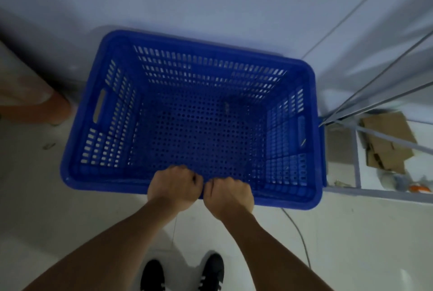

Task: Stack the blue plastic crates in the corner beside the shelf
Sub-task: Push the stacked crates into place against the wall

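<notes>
A large blue plastic crate (112, 178) with slotted walls and a perforated floor fills the middle of the view, open side up and empty. It stands against the pale wall, its right side touching the metal shelf frame (356, 166). My left hand (173, 185) and my right hand (229, 194) are side by side on the near long rim, both with fingers curled over it. Whether other crates lie beneath this one is hidden.
The grey shelf at the right holds cardboard pieces (386, 140) and small items. A cable (302, 241) runs along the white tiled floor. An orange-and-pale object (35, 100) sits at the left edge. My black shoes (182, 274) stand just below the crate.
</notes>
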Demonstrator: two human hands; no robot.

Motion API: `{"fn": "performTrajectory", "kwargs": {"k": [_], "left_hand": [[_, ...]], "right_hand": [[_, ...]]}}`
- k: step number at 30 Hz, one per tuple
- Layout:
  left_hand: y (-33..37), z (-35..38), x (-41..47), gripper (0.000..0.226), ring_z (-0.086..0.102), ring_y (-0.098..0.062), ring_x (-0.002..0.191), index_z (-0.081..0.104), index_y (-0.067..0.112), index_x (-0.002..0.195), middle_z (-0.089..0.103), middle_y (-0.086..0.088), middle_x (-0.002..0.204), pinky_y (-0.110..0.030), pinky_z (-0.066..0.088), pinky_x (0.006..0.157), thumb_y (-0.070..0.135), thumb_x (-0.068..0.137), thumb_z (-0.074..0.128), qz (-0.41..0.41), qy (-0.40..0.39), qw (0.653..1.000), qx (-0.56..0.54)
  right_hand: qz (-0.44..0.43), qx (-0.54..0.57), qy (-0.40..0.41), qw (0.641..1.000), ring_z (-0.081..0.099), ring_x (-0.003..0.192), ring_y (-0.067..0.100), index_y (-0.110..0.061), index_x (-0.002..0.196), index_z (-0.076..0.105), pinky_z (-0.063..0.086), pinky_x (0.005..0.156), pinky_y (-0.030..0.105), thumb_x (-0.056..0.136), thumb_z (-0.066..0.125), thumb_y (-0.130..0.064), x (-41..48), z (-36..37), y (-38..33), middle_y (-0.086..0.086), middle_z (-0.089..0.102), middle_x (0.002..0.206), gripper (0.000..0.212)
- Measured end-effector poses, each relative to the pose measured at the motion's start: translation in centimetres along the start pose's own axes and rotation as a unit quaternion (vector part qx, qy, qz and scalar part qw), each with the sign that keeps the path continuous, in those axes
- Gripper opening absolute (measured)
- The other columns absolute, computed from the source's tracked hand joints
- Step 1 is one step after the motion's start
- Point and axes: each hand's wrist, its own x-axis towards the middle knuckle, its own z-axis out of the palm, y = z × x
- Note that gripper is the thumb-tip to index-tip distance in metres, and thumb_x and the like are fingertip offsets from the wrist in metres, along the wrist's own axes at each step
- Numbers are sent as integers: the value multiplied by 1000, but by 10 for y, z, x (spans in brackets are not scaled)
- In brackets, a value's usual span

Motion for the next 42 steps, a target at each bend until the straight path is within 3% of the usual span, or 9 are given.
{"fn": "performTrajectory", "kwargs": {"k": [3,8,15,20,23,25,31,35,42], "left_hand": [[-1,1,-1,45,39,-11,48,52,19,58,54,4,60,-27,26,45,39,96,39,-8,19,1000,-12],[2,-1,-13,46,45,-15,47,52,17,57,56,3,56,-27,30,47,37,96,37,-11,16,1000,-13],[2,-6,-11,46,46,-15,49,59,15,64,60,1,60,-28,31,48,37,97,36,-15,-1,1000,-12],[-1,1,4,48,50,-16,50,59,18,63,57,4,58,-27,34,46,41,99,37,-2,13,1000,9],[0,0,12,46,50,-17,53,57,21,63,53,5,60,-28,33,48,41,98,37,-3,4,1000,25],[2,-4,7,45,52,-17,57,59,21,66,55,5,64,-29,35,50,42,98,35,-3,-7,1000,23],[3,-8,-4,46,54,-17,56,54,18,61,57,3,62,-30,38,51,38,99,35,-17,-29,999,-34],[7,-13,-6,46,50,-17,58,52,18,60,54,2,64,-31,37,55,33,101,36,-43,-69,995,-52],[3,-13,1,44,55,-18,63,65,16,74,61,1,71,-33,39,57,37,99,35,-42,-82,995,-27]], "right_hand": [[10,11,-2,1000,45,52,24,-21,67,53,36,54,32,100,32,-36,-4,-7,-4,-1,45,59,42],[24,20,-24,999,49,59,26,-17,72,54,36,57,34,101,29,-35,-14,-11,-6,4,58,70,42],[15,37,-33,999,48,57,23,-17,70,50,37,57,33,101,28,-35,-13,-13,0,2,54,69,42],[39,24,12,999,36,40,16,-21,55,44,34,45,26,93,37,-35,3,3,0,-7,37,47,41],[46,13,49,998,31,35,17,-23,46,27,21,40,21,84,46,-35,11,7,0,-9,28,43,44],[31,10,14,999,40,45,20,-22,51,34,22,43,25,91,42,-35,5,2,-2,-6,38,50,43],[12,21,-33,999,57,68,27,-17,81,61,47,62,35,102,31,-33,-9,-21,-5,5,66,83,39],[-25,-8,-111,993,64,93,34,-12,108,64,56,77,45,104,30,-22,-10,-31,-7,13,67,108,36],[-20,7,-106,994,61,91,33,-10,101,64,51,75,41,103,29,-27,1,-27,-2,13,67,104,38]]}}
